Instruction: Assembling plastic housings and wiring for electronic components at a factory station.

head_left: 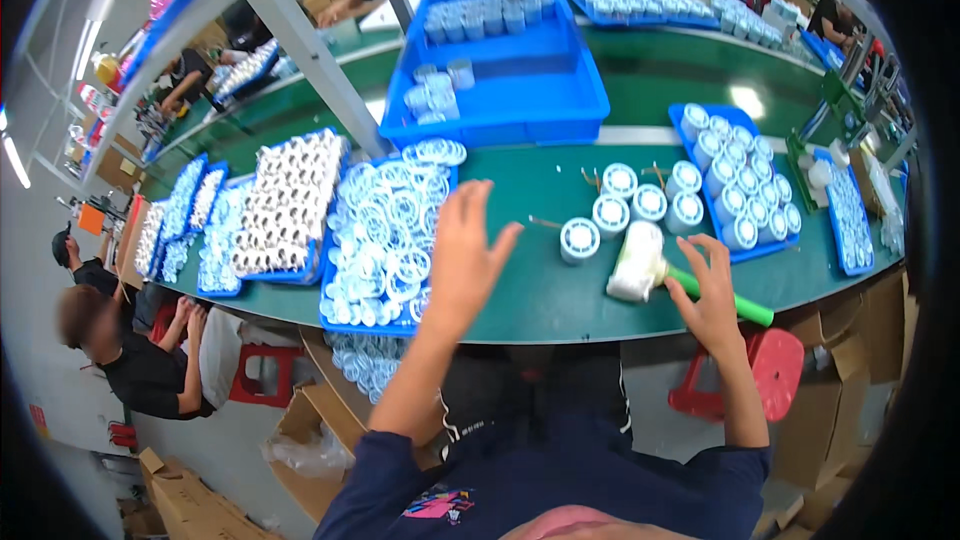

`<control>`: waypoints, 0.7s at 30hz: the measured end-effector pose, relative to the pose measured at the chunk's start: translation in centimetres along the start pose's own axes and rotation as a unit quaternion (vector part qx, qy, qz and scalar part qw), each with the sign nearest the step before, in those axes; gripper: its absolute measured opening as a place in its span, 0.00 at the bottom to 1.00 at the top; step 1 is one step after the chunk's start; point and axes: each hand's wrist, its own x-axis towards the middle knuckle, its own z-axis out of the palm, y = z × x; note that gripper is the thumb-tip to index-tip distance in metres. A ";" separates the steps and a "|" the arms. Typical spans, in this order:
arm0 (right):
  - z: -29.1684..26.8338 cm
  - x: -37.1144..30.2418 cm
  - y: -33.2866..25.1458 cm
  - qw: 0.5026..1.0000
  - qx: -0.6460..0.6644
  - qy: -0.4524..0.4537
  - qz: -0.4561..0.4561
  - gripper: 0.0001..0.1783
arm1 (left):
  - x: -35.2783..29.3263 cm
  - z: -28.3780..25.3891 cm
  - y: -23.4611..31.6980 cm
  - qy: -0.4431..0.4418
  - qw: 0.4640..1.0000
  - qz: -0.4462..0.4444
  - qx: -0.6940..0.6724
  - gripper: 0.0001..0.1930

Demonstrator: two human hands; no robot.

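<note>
My left hand (465, 265) is raised with fingers and thumb apart, holding nothing, at the right edge of a blue tray full of pale blue plastic rings and discs (385, 230). My right hand (710, 295) hovers over the handle of a mallet, thumb and fingers spread. The mallet has a white head (637, 262) and a green handle (745, 308) and lies on the green table. Just beyond it stand several round white-and-blue motor-like parts (612, 212), some with short wires. Whether my right fingers touch the handle I cannot tell.
A blue tray of similar round parts (740, 175) lies to the right. Beyond the table's middle is a large blue bin (590, 90) with clear cups. Trays of small white parts (285, 205) stand left. A grey post (300, 50) rises there. Other people work across and left.
</note>
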 end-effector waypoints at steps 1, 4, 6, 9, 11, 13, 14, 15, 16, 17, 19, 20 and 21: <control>-0.2 1.4 -0.3 0.999 0.044 0.015 0.017 0.30 | 2.2 -1.2 -1.4 0.013 1.000 0.013 0.017 0.32; 1.4 10.9 -0.9 0.994 0.080 0.079 -0.002 0.24 | 8.8 -1.8 -8.6 0.049 0.988 0.082 0.125 0.31; 5.9 17.5 1.7 0.993 0.081 0.072 0.036 0.28 | 11.9 -1.0 -14.5 0.006 0.970 0.133 0.202 0.33; 13.1 26.4 4.1 0.986 0.001 -0.048 0.162 0.34 | 13.8 -0.6 -22.4 -0.181 0.947 0.110 0.240 0.27; 16.1 29.6 4.3 0.973 -0.026 -0.076 0.214 0.30 | 14.5 -0.4 -25.0 -0.245 0.923 0.103 0.277 0.22; 18.3 31.7 4.9 0.953 -0.016 -0.046 0.298 0.21 | 14.5 0.4 -26.1 -0.251 0.917 0.115 0.288 0.20; 18.5 32.2 5.2 0.954 -0.016 -0.045 0.295 0.21 | 14.6 0.6 -25.8 -0.244 0.919 0.116 0.288 0.19; 18.7 32.6 5.6 0.950 -0.005 -0.035 0.311 0.19 | 14.5 0.8 -25.6 -0.238 0.921 0.114 0.286 0.18; 18.8 32.3 6.5 0.943 0.003 -0.027 0.333 0.17 | 14.8 1.2 -24.9 -0.231 0.926 0.122 0.274 0.15; 18.9 31.9 6.6 0.958 -0.020 0.004 0.286 0.14 | 14.6 1.2 -24.7 -0.215 0.933 0.103 0.270 0.15; 19.0 32.3 6.8 0.966 -0.021 0.010 0.256 0.14 | 14.3 0.9 -24.9 -0.148 0.948 0.131 0.249 0.13; 19.1 32.4 6.8 0.968 -0.025 0.021 0.250 0.14 | 14.0 1.2 -25.0 -0.128 0.947 0.139 0.260 0.13; 19.1 32.1 6.9 0.967 -0.026 0.014 0.253 0.14 | 13.6 1.4 -25.0 -0.109 0.945 0.148 0.271 0.14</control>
